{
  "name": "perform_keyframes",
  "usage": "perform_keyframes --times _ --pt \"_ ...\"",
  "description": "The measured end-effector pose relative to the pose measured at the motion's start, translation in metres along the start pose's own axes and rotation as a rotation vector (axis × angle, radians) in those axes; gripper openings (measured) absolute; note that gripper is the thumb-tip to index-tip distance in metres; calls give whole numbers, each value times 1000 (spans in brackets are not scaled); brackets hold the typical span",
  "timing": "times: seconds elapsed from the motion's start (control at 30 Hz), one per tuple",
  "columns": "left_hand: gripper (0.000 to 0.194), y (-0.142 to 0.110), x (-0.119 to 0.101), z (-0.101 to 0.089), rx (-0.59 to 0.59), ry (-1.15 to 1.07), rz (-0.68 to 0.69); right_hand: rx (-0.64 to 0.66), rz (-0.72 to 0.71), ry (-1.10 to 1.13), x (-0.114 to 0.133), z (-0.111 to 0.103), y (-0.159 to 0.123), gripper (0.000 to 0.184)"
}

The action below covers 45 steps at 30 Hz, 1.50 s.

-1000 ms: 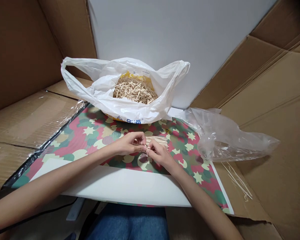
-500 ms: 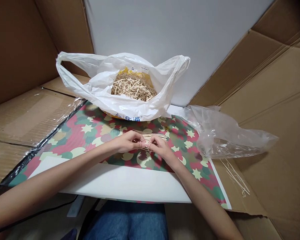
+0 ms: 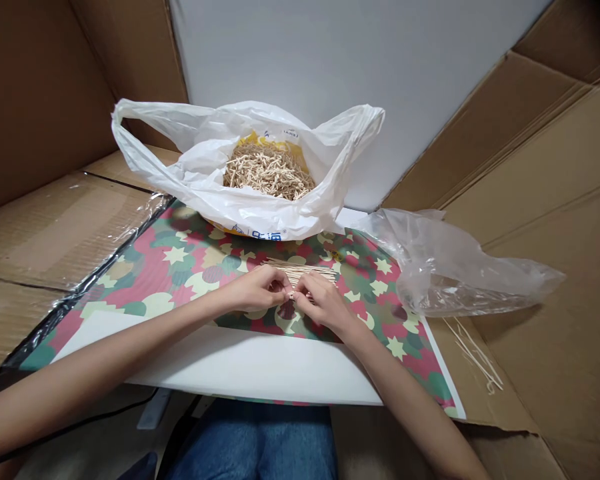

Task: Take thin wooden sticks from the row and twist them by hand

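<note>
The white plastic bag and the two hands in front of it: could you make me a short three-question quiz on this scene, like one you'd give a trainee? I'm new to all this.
1. Multiple choice: what shows inside the white bag?
A) Metal coins
B) Short pale pieces
C) Green leaves

2. True or false: the left hand and the right hand are close together, next to the thin pale sticks.

3. Fill in the blank: seen in the picture, the clear plastic bag lies to the ____ of the white bag.

Key: 1. B; 2. true; 3. right.
</note>
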State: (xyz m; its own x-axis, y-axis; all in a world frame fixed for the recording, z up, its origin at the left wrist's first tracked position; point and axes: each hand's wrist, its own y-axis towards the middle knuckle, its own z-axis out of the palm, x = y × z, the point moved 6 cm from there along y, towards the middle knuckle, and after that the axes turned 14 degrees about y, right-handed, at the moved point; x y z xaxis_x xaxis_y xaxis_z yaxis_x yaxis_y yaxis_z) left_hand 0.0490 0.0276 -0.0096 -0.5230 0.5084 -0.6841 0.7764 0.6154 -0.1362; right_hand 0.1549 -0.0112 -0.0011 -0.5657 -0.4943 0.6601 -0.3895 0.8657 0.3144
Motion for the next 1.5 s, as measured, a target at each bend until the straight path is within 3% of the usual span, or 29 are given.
perform_keyframes --times 0.23,0.43,0.63,0.8,1.0,1.13,1.33,1.43,1.5 --pt "18 -2 -5 -8 -207 186 73 -65 382 515 -14 2 -4 16" --pt "15 -7 -12 -12 -344 316 222 -70 502 1054 -19 11 -7 14" --pt "16 -19 -29 -16 -627 814 372 -107 492 1116 -23 10 -8 15" --pt "16 -19 -39 -7 -650 1038 514 -107 460 1073 -24 11 -8 23" --pt "15 -21 -44 -3 -660 1073 584 -44 422 969 -17 11 -7 28" --pt "10 -17 -40 -6 -627 936 495 -22 385 959 -15 11 -6 29" --pt "11 -3 -14 -12 -465 249 175 115 440 996 -15 15 -6 29" --pt "11 2 -4 -12 -431 -39 100 -22 433 822 -19 1 -5 25" --pt "9 4 1 -11 -400 -233 61 -193 317 541 -14 -16 -4 19"
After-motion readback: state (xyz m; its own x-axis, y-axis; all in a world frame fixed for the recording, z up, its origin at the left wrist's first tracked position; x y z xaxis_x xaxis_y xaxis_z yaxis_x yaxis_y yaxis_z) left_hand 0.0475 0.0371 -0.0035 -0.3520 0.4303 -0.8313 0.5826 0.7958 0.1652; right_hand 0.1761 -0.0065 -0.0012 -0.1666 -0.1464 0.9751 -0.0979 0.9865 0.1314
